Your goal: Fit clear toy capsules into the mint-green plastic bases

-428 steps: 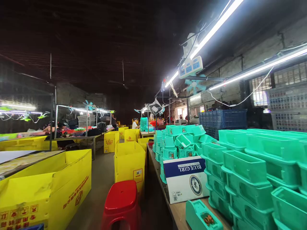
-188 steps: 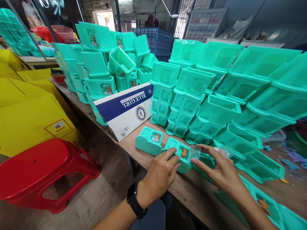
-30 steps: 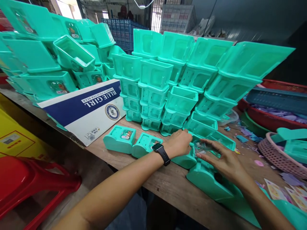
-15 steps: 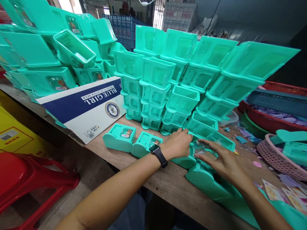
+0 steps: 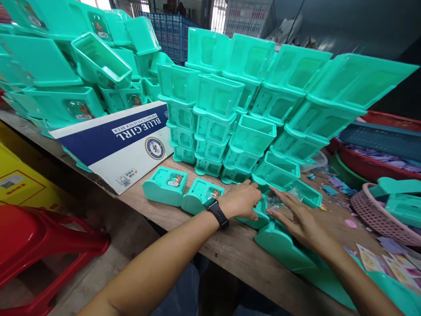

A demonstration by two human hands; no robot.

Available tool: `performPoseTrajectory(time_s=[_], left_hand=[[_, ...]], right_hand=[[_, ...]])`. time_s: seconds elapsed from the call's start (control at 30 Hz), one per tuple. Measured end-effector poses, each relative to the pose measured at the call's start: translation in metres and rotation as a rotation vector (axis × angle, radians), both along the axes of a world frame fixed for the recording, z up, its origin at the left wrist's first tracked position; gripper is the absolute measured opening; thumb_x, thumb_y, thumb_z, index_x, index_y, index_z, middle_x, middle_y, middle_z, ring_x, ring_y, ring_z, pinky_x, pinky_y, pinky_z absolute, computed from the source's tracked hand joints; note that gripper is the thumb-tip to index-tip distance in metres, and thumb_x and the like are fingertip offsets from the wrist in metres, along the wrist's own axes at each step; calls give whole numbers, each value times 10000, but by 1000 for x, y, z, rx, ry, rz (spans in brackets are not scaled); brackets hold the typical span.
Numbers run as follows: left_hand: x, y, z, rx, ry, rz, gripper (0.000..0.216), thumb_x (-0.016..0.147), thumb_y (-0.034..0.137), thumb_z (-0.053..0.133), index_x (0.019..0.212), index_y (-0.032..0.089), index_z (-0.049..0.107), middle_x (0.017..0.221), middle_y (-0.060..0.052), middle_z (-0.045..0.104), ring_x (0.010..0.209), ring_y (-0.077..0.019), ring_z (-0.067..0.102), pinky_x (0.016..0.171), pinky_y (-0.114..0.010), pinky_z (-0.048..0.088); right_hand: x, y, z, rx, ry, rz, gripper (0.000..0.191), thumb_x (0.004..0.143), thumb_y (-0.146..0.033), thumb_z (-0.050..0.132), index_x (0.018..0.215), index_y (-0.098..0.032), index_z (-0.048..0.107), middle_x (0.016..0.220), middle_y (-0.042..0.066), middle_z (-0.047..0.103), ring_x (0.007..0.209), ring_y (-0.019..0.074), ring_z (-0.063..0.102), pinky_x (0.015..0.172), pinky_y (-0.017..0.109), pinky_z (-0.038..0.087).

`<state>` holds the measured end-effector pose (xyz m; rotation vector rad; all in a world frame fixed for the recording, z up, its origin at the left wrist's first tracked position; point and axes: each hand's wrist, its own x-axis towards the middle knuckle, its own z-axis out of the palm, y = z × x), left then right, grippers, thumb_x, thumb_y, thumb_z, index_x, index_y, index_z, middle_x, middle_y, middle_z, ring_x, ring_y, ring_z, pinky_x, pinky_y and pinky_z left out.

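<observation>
My left hand (image 5: 241,201), with a black watch (image 5: 217,213) on its wrist, is curled over a small turquoise plastic box (image 5: 256,221) near the table's front edge. Its fingers bend over the top and the thumb points down at the near side; the palm side is hidden. Just to the right is my right hand (image 5: 301,217), thumb and fingers apart. Crumpled-looking clear plastic (image 5: 273,201) shows between and behind those fingers; I see no firm grip on it. Below it lies another turquoise box (image 5: 283,248) with a curved side.
Two turquoise boxes with picture stickers (image 5: 166,186) lie on the left. Stacked turquoise bins (image 5: 217,96) rise behind the hands, more at far left behind a Blue Girl carton (image 5: 131,145). A pink basket (image 5: 378,215) stands right, a red stool (image 5: 49,250) lower left.
My left hand's fingers have loosened slightly, with the thumb now showing lower, apart from the fingers. The right hand stays nearly in place. The view has shifted a little.
</observation>
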<state>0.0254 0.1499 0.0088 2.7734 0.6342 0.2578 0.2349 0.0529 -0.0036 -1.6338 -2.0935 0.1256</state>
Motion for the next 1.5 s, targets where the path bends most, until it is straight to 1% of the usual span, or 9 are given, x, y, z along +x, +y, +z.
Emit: performPoseTrajectory(time_s=[0.2,0.53,0.67,0.73,0.8,0.97,1.17,1.33,1.5], left_hand=[[-2,1,3,-4,-9,-15,282,774,349,928,858,157,739,1112,-122,721,1113,-315,660,928,-387,582],[-1,3,-5,-31,-72,13,395,731,350,962,956,128,727,1146,-151,737,1153,-348,682,970,-413,594],[-4,2,-12,-65,-129,49,688,719,351,968,1256,78,637,1231,-180,721,1186,-358,683,966,-435,606],[-9,-2,-14,-69,-178,64,909,752,319,943,1485,103,450,1388,-189,650,1256,-335,659,982,-424,604],[-15,-8,-13,-53,-221,58,949,806,259,892,1568,179,332,1522,-165,557,1335,-301,613,1034,-413,585],[-33,-21,-9,32,-241,41,586,891,132,764,1424,174,522,1482,-146,590,1374,-326,541,1127,-507,520],[-38,-25,-16,99,-217,-15,295,938,83,670,1226,150,684,1350,-118,702,1305,-338,571,1140,-563,465],[-32,-18,-29,100,-240,-26,338,920,18,585,1186,176,721,1295,-91,752,1278,-339,602,1103,-612,414],[-30,-12,-30,135,-155,-23,520,728,-32,591,1160,211,747,1253,-73,778,1260,-363,627,1068,-644,358]], right_hand=[[5,5,1,-15,-95,99,577,1005,-539,593,1513,-267,578,1416,147,699,1292,353,678,1054,534,589],[-1,14,8,-85,-219,93,614,1008,-548,568,1544,-249,543,1350,174,725,1219,370,710,1004,581,591],[-10,3,7,-59,-81,29,677,1026,-589,520,1589,-213,490,1264,168,773,1067,347,778,920,515,640],[-17,-5,3,-59,-38,-29,720,1046,-634,427,1610,-188,457,1317,187,748,1176,370,742,993,559,610],[-27,-10,-1,-124,-43,-103,762,1056,-671,311,1633,-184,415,1470,197,645,1376,413,603,1100,674,505],[-52,-13,2,-425,-141,-213,733,1071,-664,228,1672,-258,330,1713,120,319,1567,457,259,1194,803,243],[-72,-13,18,-487,-162,-220,725,1096,-603,230,1670,-167,315,1729,166,229,1590,466,206,1217,812,135],[-82,-15,24,-453,-188,-193,754,1097,-592,302,1658,-89,319,1722,211,244,1604,437,221,1274,736,79],[-87,-15,22,-438,-178,-181,817,1083,-559,420,1651,4,250,1703,307,196,1611,447,182,1280,713,9]])
